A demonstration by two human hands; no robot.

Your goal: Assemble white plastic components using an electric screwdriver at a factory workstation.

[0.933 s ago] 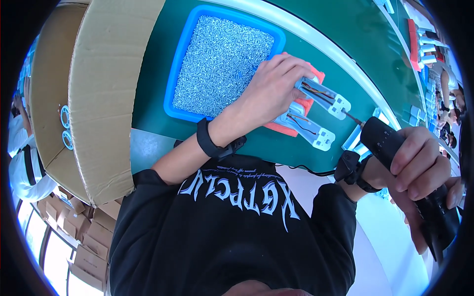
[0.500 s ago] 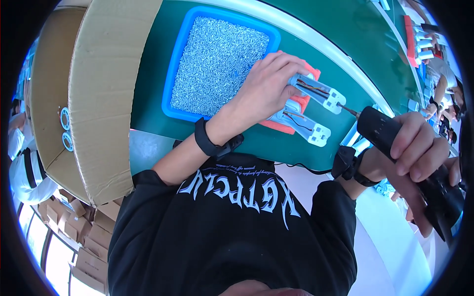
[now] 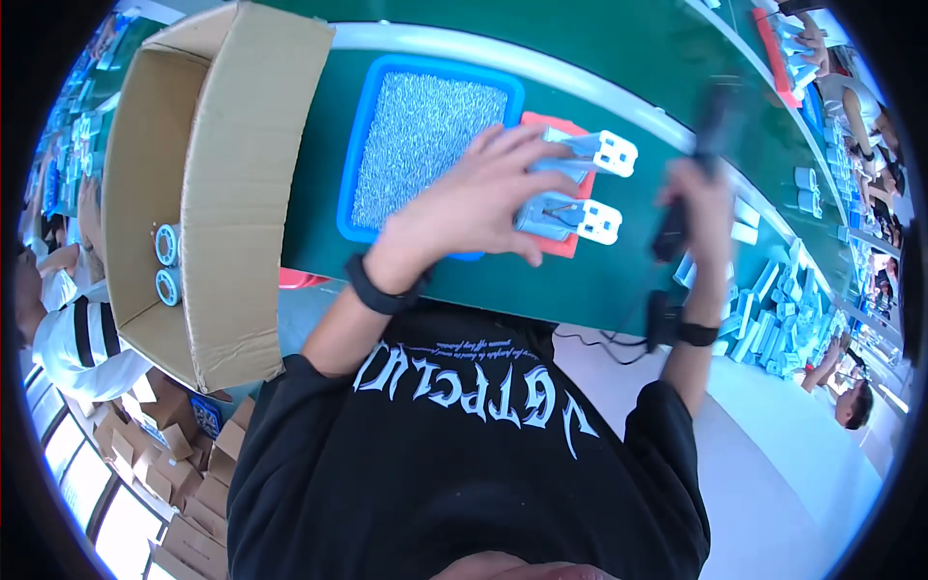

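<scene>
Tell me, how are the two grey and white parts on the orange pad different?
The upper grey and white part lies farther from the person, touched only by fingertips of the left hand. The lower grey and white part lies nearer, with the thumb against its grey end. The upper one tilts slightly more. Both look alike in shape and colour, and both rest on the orange pad with white ends pointing right.

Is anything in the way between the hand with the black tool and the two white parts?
Nothing visible. The right hand holds the black tool up beside the white parts, with only bare green table between them. The left hand rests on the parts from the other side.
</scene>
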